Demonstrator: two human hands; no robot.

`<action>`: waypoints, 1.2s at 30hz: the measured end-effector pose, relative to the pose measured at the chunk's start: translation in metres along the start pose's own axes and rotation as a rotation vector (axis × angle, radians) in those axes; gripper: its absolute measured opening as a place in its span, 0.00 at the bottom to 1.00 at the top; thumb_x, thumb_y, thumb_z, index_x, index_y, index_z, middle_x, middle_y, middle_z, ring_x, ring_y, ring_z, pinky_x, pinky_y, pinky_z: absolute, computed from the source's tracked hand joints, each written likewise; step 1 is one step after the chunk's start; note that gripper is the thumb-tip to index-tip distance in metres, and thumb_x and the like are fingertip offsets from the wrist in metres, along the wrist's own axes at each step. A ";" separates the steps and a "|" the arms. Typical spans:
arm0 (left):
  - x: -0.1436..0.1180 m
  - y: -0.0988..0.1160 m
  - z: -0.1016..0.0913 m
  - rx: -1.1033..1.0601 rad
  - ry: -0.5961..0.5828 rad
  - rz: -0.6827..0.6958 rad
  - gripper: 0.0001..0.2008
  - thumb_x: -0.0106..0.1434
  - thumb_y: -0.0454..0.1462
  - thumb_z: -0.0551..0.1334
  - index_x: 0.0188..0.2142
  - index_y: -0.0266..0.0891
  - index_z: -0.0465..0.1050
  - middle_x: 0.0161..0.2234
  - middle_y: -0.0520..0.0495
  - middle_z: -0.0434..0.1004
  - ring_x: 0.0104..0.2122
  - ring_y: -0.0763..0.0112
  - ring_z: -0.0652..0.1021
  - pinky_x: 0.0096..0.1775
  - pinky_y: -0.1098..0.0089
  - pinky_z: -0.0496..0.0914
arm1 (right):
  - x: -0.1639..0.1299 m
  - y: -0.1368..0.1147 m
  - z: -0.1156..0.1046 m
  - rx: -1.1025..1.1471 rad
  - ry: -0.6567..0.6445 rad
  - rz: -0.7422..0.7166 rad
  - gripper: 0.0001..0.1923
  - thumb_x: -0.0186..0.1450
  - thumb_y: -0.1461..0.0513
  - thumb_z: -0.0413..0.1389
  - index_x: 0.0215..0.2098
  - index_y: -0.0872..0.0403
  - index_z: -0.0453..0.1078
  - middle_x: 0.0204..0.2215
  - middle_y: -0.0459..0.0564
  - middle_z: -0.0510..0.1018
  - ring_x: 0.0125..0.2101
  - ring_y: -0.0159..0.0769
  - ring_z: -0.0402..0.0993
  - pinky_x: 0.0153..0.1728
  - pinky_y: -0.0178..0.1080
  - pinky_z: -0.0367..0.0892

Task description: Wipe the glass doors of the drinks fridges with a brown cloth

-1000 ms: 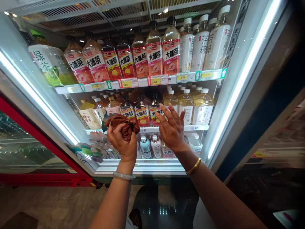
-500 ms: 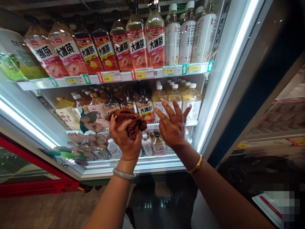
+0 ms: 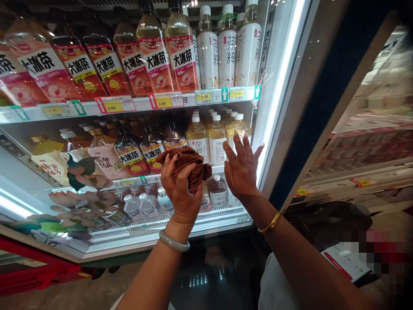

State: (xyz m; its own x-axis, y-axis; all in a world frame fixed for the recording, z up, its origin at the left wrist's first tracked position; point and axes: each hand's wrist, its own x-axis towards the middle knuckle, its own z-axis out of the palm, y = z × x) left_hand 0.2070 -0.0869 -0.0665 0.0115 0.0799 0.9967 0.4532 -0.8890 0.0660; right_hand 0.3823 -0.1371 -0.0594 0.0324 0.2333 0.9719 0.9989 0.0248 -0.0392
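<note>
A crumpled brown cloth [image 3: 190, 165] is bunched in my left hand [image 3: 180, 187], with the fingers curled round it. My right hand [image 3: 241, 168] is spread open, palm toward the glass door [image 3: 222, 232] of a lit drinks cooler. I cannot tell for sure whether its palm or fingertips touch the glass. Behind the right hand are white-capped bottles of pale yellow tea [image 3: 217, 140] on the middle shelf. Dark-capped iced tea bottles [image 3: 129, 150] stand farther left, and the cloth hides part of that row.
Large bottles [image 3: 182, 56] line the upper shelf, above price tags [image 3: 163, 101]. Flower decals [image 3: 85, 172] cover the glass at lower left. A dark door frame [image 3: 309, 116] borders the right side, with another stocked cooler [image 3: 380, 142] beyond. A red base [image 3: 41, 271] runs along the lower left.
My view has shifted, so the shelves sit farther left in it. Both hands have moved right across the cooler front, the left still gripping the cloth and the right still spread.
</note>
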 end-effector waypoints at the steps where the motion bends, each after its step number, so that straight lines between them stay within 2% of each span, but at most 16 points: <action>1: -0.003 0.005 0.004 -0.014 -0.021 0.005 0.23 0.61 0.30 0.69 0.55 0.45 0.73 0.64 0.38 0.67 0.70 0.48 0.64 0.69 0.44 0.61 | -0.001 0.002 0.001 -0.004 -0.008 0.012 0.33 0.74 0.60 0.46 0.76 0.41 0.48 0.75 0.49 0.57 0.77 0.42 0.42 0.75 0.64 0.27; 5: -0.017 0.021 0.017 -0.111 -0.188 0.126 0.19 0.65 0.34 0.66 0.55 0.47 0.74 0.61 0.40 0.70 0.69 0.49 0.66 0.67 0.44 0.65 | -0.003 0.009 0.002 -0.050 -0.023 0.027 0.33 0.75 0.59 0.46 0.76 0.42 0.46 0.75 0.50 0.58 0.77 0.43 0.41 0.75 0.64 0.26; 7: -0.014 0.021 0.018 -0.098 -0.182 0.125 0.19 0.65 0.33 0.67 0.54 0.48 0.74 0.62 0.41 0.70 0.69 0.49 0.66 0.67 0.44 0.65 | -0.002 0.015 -0.001 -0.087 -0.030 0.035 0.32 0.75 0.59 0.44 0.76 0.41 0.47 0.75 0.49 0.58 0.77 0.44 0.39 0.74 0.65 0.25; 12: -0.004 0.024 0.019 -0.039 -0.063 0.014 0.20 0.62 0.31 0.69 0.54 0.46 0.74 0.63 0.40 0.69 0.70 0.49 0.65 0.68 0.43 0.62 | -0.004 0.033 -0.007 -0.118 -0.007 0.037 0.30 0.76 0.57 0.42 0.75 0.40 0.49 0.75 0.51 0.56 0.78 0.46 0.33 0.72 0.69 0.26; 18: -0.031 0.047 0.036 -0.166 -0.248 0.144 0.14 0.65 0.33 0.68 0.50 0.47 0.75 0.58 0.42 0.75 0.66 0.54 0.70 0.64 0.48 0.68 | -0.009 0.039 -0.006 -0.099 -0.028 0.050 0.30 0.75 0.58 0.45 0.74 0.37 0.51 0.75 0.49 0.56 0.78 0.48 0.35 0.72 0.71 0.27; 20: -0.024 0.045 0.036 -0.168 -0.243 0.147 0.13 0.66 0.33 0.67 0.49 0.46 0.75 0.59 0.42 0.74 0.67 0.54 0.70 0.65 0.47 0.68 | -0.009 0.040 -0.007 -0.084 -0.032 0.043 0.31 0.75 0.59 0.45 0.74 0.36 0.51 0.76 0.48 0.55 0.78 0.48 0.36 0.72 0.71 0.27; 24: 0.004 0.034 0.027 -0.093 -0.093 0.031 0.15 0.66 0.34 0.66 0.51 0.47 0.75 0.63 0.44 0.69 0.69 0.52 0.66 0.68 0.45 0.63 | -0.008 0.042 -0.008 -0.072 0.024 0.027 0.32 0.75 0.58 0.44 0.76 0.38 0.48 0.77 0.49 0.50 0.78 0.50 0.34 0.71 0.72 0.28; 26: 0.007 0.034 0.027 -0.068 -0.050 -0.006 0.16 0.65 0.33 0.67 0.52 0.47 0.75 0.64 0.43 0.68 0.69 0.51 0.65 0.68 0.45 0.62 | -0.008 0.042 -0.006 -0.086 0.034 0.032 0.31 0.76 0.57 0.43 0.76 0.40 0.48 0.77 0.50 0.49 0.78 0.49 0.33 0.72 0.72 0.29; 28: -0.002 0.040 0.031 -0.106 -0.101 0.026 0.15 0.65 0.33 0.66 0.51 0.47 0.76 0.63 0.44 0.70 0.69 0.52 0.66 0.68 0.45 0.62 | -0.009 0.042 -0.004 -0.106 0.031 0.041 0.29 0.76 0.56 0.42 0.75 0.40 0.50 0.77 0.49 0.49 0.78 0.49 0.32 0.72 0.71 0.30; 32: -0.019 0.048 0.039 -0.213 -0.233 0.174 0.11 0.65 0.31 0.66 0.47 0.43 0.77 0.58 0.42 0.75 0.65 0.56 0.71 0.65 0.50 0.68 | -0.010 0.042 -0.004 -0.131 -0.012 0.079 0.27 0.77 0.53 0.41 0.72 0.41 0.57 0.77 0.48 0.49 0.78 0.48 0.32 0.73 0.67 0.30; 35: 0.001 0.034 0.029 -0.192 -0.200 0.207 0.14 0.65 0.30 0.66 0.49 0.45 0.77 0.60 0.43 0.74 0.67 0.55 0.69 0.68 0.48 0.63 | -0.009 0.040 -0.007 -0.100 -0.019 0.082 0.27 0.77 0.55 0.42 0.73 0.41 0.56 0.77 0.48 0.48 0.78 0.49 0.32 0.73 0.67 0.30; 36: 0.012 0.027 0.023 -0.156 -0.161 0.160 0.16 0.64 0.30 0.66 0.51 0.45 0.76 0.62 0.43 0.71 0.69 0.54 0.66 0.69 0.46 0.60 | -0.009 0.039 -0.008 -0.084 -0.006 0.074 0.28 0.76 0.56 0.42 0.73 0.41 0.55 0.77 0.48 0.48 0.78 0.49 0.32 0.72 0.69 0.31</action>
State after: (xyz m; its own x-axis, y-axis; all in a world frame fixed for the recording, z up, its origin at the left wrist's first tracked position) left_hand 0.2401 -0.0992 -0.0535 0.2191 -0.0075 0.9757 0.2919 -0.9537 -0.0729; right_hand 0.4208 -0.1456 -0.0679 0.1058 0.2374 0.9656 0.9931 -0.0738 -0.0907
